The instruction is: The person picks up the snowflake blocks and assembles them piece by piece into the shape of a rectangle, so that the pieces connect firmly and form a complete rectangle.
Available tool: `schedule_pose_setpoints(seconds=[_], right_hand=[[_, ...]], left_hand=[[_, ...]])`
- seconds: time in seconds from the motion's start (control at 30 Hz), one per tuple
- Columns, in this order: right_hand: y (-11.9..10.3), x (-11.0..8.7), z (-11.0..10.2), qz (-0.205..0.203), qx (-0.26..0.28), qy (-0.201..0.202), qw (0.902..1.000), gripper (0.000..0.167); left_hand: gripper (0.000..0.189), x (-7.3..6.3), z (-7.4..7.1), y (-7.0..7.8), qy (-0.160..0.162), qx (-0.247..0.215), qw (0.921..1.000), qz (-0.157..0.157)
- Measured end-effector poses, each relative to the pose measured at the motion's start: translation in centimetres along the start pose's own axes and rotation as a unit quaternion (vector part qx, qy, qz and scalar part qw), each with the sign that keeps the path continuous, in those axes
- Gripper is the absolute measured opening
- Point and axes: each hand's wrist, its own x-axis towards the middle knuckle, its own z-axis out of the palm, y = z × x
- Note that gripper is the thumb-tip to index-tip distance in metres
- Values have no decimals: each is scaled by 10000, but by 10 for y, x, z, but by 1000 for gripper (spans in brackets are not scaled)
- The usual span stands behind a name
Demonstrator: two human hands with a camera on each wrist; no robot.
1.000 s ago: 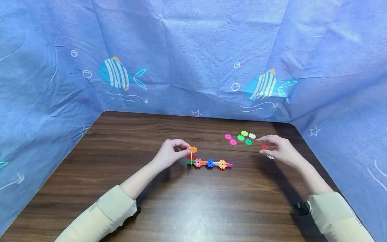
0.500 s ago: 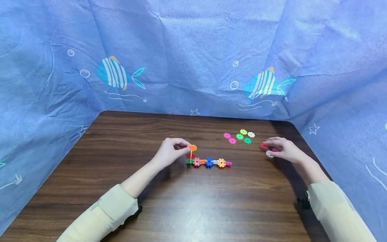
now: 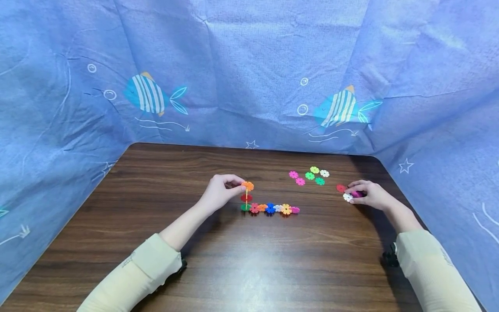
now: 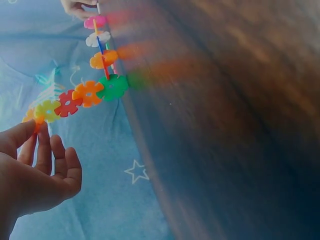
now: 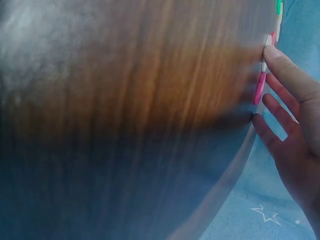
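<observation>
My left hand (image 3: 220, 195) pinches the orange snowflake disc (image 3: 248, 186) at the top of a chain of interlocking plastic discs. The column below it rises from a green disc (image 4: 112, 87) and includes a red disc (image 4: 68, 103) and a yellow-green disc (image 4: 47, 111). From the green end a row runs right along the table, with a blue disc (image 3: 270, 208) and a magenta end disc (image 3: 295, 210). My right hand (image 3: 372, 196) is at a loose white disc (image 3: 347, 197), the thumb touching it. Beside it lies a magenta disc (image 5: 260, 89), partly under the fingers. The right index fingertip is hidden in the right wrist view.
A loose red disc (image 3: 341, 188) lies just beyond the right fingertips. Farther back is a group of loose discs, among them a yellow-green disc (image 3: 314, 170) and a dark green disc (image 3: 319, 181). Blue fish-print cloth (image 3: 249, 86) hangs around the brown table (image 3: 163, 169).
My right hand has come down and to the right, onto the white and magenta discs. The left hand still pinches the orange disc and has lifted slightly, the column now straighter.
</observation>
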Motion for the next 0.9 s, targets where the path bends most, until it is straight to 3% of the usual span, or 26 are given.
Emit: schedule_pose_setpoints(seconds=[0.17,0.73,0.9], right_hand=[[2,2,0,178,71,-15,9998,24],[4,7,1,171,561,-339,9977,20],[-1,10,0,501,675,-600,9947,24]], left_hand=[[14,1,0,0,-1,-31,10000,-72],[12,2,3,1,36,26,9999,-144],[14,1,1,0,15,7,10000,-90]])
